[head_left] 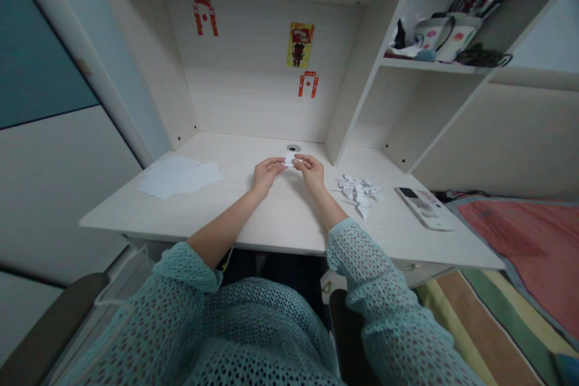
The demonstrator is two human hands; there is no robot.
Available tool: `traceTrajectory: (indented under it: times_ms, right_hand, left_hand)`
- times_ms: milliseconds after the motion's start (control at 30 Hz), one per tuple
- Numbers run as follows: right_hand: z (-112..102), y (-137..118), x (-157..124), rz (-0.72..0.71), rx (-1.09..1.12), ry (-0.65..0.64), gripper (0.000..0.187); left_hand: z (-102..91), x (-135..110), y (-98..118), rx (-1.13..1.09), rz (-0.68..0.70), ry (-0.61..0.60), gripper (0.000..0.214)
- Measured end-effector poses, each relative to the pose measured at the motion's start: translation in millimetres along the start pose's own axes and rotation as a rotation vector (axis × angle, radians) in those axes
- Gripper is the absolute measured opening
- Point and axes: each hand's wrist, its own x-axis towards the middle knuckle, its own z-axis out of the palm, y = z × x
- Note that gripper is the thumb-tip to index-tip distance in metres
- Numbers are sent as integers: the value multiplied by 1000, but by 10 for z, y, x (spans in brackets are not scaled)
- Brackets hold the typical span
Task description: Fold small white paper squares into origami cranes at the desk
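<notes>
My left hand (266, 171) and my right hand (310, 170) meet over the middle of a pale wooden desk (253, 217). Both pinch a small white piece of paper (289, 160) between their fingertips, just above the desk top. To the left lies a loose stack of white paper sheets (178, 176). On the right of my right hand sits a pile of small folded white paper pieces (359, 190).
A white remote control (423, 208) lies at the desk's right end. A cable hole (294, 148) is behind my hands. A shelf divider (357, 84) rises at the right, with mugs holding scissors (452, 27) above. A bed with a striped cover (511, 289) adjoins the desk.
</notes>
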Motion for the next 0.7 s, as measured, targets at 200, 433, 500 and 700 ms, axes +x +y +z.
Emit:
traceTrajectory:
  times_ms: [200,433,500,700]
  right_hand:
    - [-4,-11,1,6,21,-3,38]
    - [-21,-23,0,-42,-15,13,32]
    - [-21,-14,3,-56,-22,-3,30]
    - [-12,16,9,-77,-22,-59,24]
  left_hand:
    - [12,-16,45,-1,-19,-32,50]
    - [-13,4,62,-10,-76,-32,59]
    - [-16,13,41,38,-92,-38,56]
    - [-11,20,17,81,-151,2,48]
